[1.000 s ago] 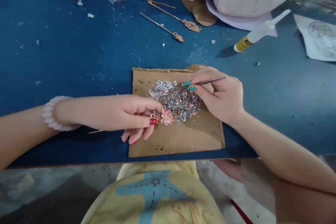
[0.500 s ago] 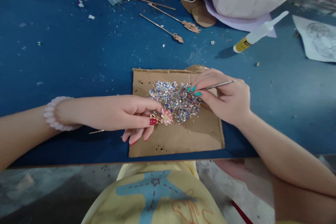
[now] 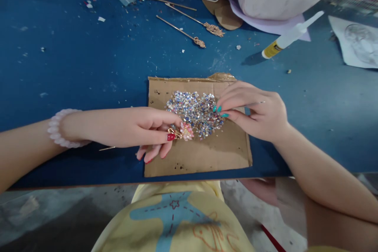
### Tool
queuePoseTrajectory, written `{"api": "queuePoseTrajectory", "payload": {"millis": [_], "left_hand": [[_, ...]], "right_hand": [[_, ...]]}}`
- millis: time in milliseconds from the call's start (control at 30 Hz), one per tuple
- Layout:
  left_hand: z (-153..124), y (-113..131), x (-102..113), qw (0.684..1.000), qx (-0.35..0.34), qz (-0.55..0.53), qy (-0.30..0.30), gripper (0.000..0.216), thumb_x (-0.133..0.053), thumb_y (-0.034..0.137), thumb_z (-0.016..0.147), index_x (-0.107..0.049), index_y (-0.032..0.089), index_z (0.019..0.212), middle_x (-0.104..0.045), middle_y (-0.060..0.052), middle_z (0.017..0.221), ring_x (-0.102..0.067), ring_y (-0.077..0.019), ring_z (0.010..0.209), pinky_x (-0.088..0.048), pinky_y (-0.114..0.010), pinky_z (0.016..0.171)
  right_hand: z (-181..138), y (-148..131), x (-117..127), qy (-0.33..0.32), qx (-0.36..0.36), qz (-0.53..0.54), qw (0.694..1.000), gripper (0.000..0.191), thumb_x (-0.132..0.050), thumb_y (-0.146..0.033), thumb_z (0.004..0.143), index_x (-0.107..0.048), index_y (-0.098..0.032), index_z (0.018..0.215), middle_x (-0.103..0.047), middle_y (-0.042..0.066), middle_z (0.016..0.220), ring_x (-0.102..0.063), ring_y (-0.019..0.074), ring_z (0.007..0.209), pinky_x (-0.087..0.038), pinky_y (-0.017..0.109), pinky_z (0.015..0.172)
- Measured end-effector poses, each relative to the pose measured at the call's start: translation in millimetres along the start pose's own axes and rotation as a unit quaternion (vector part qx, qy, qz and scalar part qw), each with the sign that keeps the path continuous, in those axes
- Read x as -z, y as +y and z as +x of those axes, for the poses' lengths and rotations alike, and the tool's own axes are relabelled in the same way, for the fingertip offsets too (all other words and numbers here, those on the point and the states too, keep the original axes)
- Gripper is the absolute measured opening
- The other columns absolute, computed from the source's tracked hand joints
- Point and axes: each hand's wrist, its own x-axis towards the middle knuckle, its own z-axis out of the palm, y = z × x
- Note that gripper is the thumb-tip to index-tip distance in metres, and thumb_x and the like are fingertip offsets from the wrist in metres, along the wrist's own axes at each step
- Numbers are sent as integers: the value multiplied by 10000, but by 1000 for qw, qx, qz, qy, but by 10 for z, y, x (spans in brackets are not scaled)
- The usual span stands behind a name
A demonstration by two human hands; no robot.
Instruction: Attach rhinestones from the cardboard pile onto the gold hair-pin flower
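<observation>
L hand (image 3: pixel 144 128) holds 1 pink ornament (image 3: pixel 187 131) nr gem pile (image 3: pixel 189 107).

Dim light, soft shadows, sheen on tabletop (image 3: pixel 333 104)

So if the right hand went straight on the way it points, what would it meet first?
Probably the gems, directly ahead of the right hand; whether it touches them or hovers above is unclear.
</observation>
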Motion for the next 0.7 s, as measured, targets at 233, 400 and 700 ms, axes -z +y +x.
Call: {"api": "queuePoseTrajectory", "payload": {"millis": [233, 400, 700], "left_hand": [[14, -45, 14, 1000, -7, -3, -9, 325, -577, 355, 1063, -584, 260, 1374, -738, -24, 900, -675, -129, 632, -553, -194, 554], [9, -41, 21, 1000, -1, 0, -11, 327, -565, 364, 1071, -581, 261, 1381, -731, -23, 900, -670, -130, 631, -558, -200, 562], [1, -56, 28, 1000, -4, -7, -15, 279, -579, 359, 1064, -615, 283, 1330, -741, -18, 912, -669, -133, 642, -557, -202, 568]], "right_hand": [[20, -15, 50, -27, 41, -32, 998, 187, -675, -84, 941, -738, -260, 923, -787, 8, 851, -766, 191, 846, -650, 377, 819], [13, -20, 51, -32, 40, -43, 998, 197, -669, -83, 942, -714, -275, 934, -789, -2, 847, -778, 195, 848, -654, 382, 833], [27, -35, 55, -34, 40, -44, 998, 193, -672, -81, 946, -724, -266, 921, -784, -2, 836, -774, 187, 832, -657, 370, 808]]}}
